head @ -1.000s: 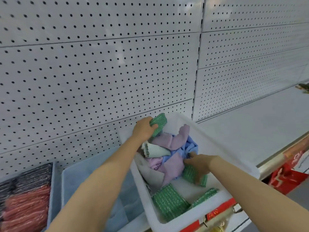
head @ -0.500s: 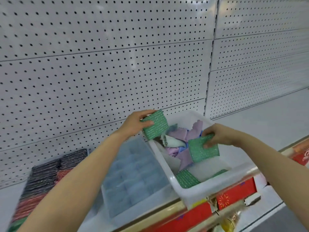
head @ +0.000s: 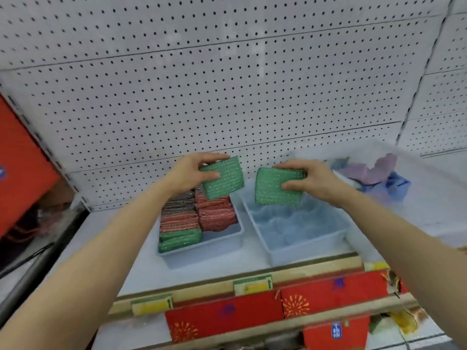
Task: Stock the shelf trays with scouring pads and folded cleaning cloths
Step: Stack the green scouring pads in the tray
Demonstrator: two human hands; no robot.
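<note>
Pegboard-backed shelf (head: pixel 126 261) bearing three containers. At right, a white supply bin (head: pixel 429 198) holds loose cloths (head: pixel 374 170) — none yet folded into a tray, as far as can be seen. The divided blue tray (head: pixel 303 251) appears empty; the left tray (head: pixel 217 245) is mostly filled with stacked scouring pads (head: pixel 182 221). Each hand grips one pad: left hand (head: pixel 192 173) pinches a green pad (head: pixel 225 179) above the left tray, right hand (head: pixel 313 180) holds a second green pad (head: pixel 273 190) over the divided tray.
</note>
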